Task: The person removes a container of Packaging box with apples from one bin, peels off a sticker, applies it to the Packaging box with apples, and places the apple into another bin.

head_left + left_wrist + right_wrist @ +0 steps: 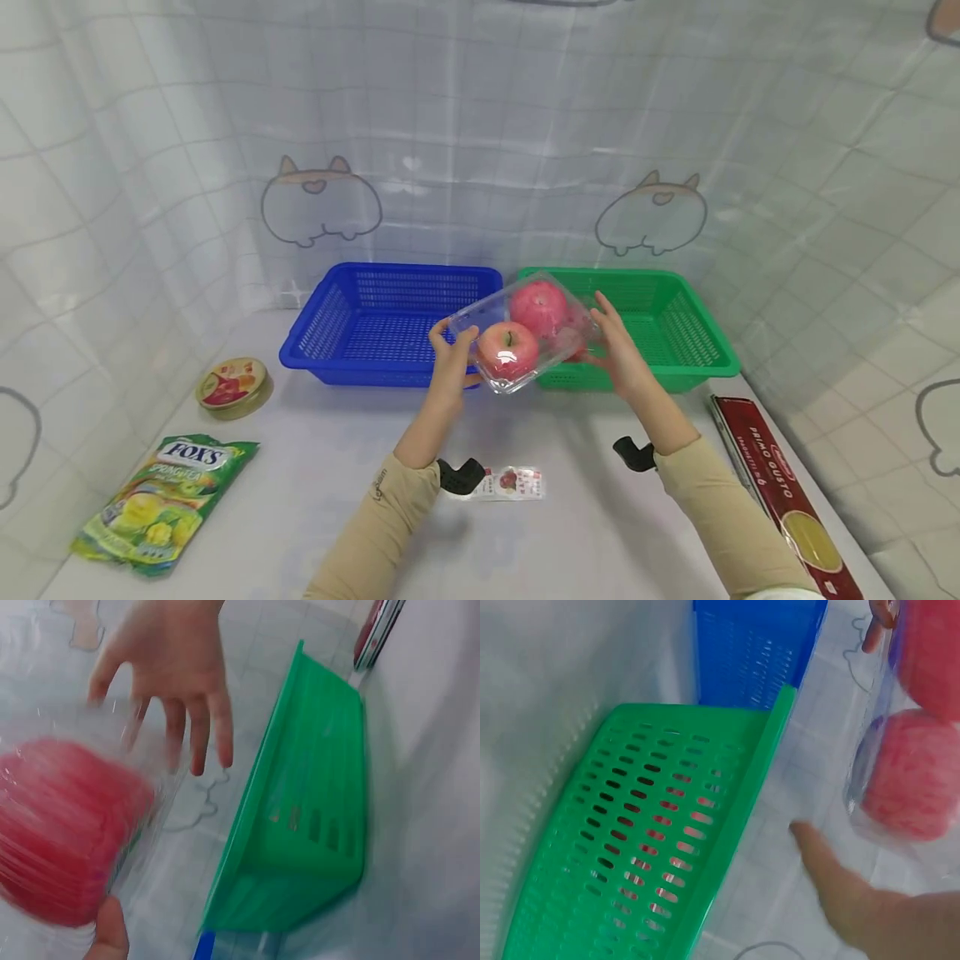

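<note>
A clear plastic clamshell (525, 337) with red apples (508, 350) inside is hanging in the air above the counter (315, 467), just in front of the gap between the blue basket (382, 321) and the green basket (645, 321). Its long axis is running from the near left up to the far right, and it is tilting so that the lid is facing the person, the near-left end sitting lower.

The left hand (452, 354) is gripping the near-left end, thumb and fingers curling round the edge. The right hand (618, 346) is resting against the far-right end with its fingers straight and slightly apart; the left wrist view is showing them spread beside the pack.

Further out, a small label (513, 483) is lying on the counter between the two forearms. A round tin (234, 386) and a green Fox's candy bag (168, 500) are lying at the left, and a long red spaghetti box (787, 500) is lying along the right edge.
</note>
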A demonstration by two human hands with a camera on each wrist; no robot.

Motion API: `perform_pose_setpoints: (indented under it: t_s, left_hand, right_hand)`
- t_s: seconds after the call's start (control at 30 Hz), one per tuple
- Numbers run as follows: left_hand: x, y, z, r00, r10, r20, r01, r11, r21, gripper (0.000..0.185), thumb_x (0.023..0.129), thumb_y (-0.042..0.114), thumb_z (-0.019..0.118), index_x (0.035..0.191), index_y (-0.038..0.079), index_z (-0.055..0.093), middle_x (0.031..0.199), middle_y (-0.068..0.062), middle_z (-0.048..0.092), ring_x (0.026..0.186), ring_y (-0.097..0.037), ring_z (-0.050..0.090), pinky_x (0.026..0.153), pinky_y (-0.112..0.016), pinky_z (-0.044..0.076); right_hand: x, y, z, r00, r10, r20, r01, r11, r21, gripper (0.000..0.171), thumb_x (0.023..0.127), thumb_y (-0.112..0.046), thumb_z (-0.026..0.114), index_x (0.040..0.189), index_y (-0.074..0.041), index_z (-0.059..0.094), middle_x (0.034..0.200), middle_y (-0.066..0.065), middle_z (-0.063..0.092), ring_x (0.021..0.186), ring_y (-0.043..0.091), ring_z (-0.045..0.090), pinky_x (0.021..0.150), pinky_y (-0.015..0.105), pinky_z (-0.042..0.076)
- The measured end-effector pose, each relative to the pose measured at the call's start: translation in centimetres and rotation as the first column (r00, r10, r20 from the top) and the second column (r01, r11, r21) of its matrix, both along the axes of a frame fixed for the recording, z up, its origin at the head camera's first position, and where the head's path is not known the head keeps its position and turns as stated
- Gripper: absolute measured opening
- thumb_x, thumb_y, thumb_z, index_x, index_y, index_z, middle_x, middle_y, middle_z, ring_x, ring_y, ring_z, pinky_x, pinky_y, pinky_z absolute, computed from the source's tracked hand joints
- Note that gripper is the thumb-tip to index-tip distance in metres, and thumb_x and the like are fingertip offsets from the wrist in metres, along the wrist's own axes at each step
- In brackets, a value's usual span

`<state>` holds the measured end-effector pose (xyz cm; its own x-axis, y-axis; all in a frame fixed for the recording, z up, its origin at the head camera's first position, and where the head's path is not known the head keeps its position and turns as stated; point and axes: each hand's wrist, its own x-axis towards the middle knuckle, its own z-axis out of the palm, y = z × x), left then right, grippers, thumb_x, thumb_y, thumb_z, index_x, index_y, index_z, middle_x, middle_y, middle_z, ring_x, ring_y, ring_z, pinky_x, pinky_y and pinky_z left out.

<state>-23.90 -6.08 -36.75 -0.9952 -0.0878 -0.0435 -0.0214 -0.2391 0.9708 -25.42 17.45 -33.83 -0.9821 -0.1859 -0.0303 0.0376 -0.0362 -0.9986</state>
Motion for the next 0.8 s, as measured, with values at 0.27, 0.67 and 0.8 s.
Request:
perform_pose_setpoints:
  t_s: [0.27, 0.67, 0.8]
  left_hand:
    - [0.0, -2.6, -0.1, 0.991, -0.130, 0.021, 0.131, 0.988, -0.086, 0.067, 0.086, 0.039, 0.050, 0.138, 0.022, 0.010, 0.132, -0.015, 0.044, 0.114, -0.037, 0.051, 0.086, -0.046, 0.048]
    - [1.6, -4.8, -0.8, 0.991, -0.086, 0.103, 0.106, 0.973, -0.207, 0.061, 0.092, 0.040, 0.045, 0.141, 0.017, 0.017, 0.143, -0.022, 0.026, 0.117, -0.046, 0.041, 0.088, -0.054, 0.043]
    - [3.2, -5.4, -1.2, 0.991, -0.123, 0.050, 0.131, 0.969, -0.212, 0.057, 0.093, 0.035, 0.042, 0.141, 0.016, 0.017, 0.144, -0.022, 0.023, 0.121, -0.049, 0.036, 0.090, -0.059, 0.039]
  right_hand:
    - [0.5, -0.7, -0.7, 0.987, 0.161, 0.028, -0.162, 0.986, 0.041, 0.066, 0.095, -0.029, 0.042, 0.150, -0.026, 0.004, 0.155, 0.002, -0.007, 0.139, 0.034, 0.003, 0.098, 0.064, 0.028]
    - [5.2, -2.6, -2.5, 0.993, 0.093, 0.079, -0.093, 0.996, -0.014, 0.066, 0.092, -0.019, 0.049, 0.148, -0.025, 0.016, 0.149, 0.016, 0.009, 0.131, 0.037, 0.023, 0.090, 0.053, 0.044]
    - [6.6, -3.2, -3.2, 0.994, 0.036, 0.108, -0.028, 0.997, -0.068, 0.062, 0.093, -0.017, 0.050, 0.147, -0.023, 0.021, 0.147, 0.016, 0.011, 0.130, 0.036, 0.026, 0.084, 0.052, 0.048]
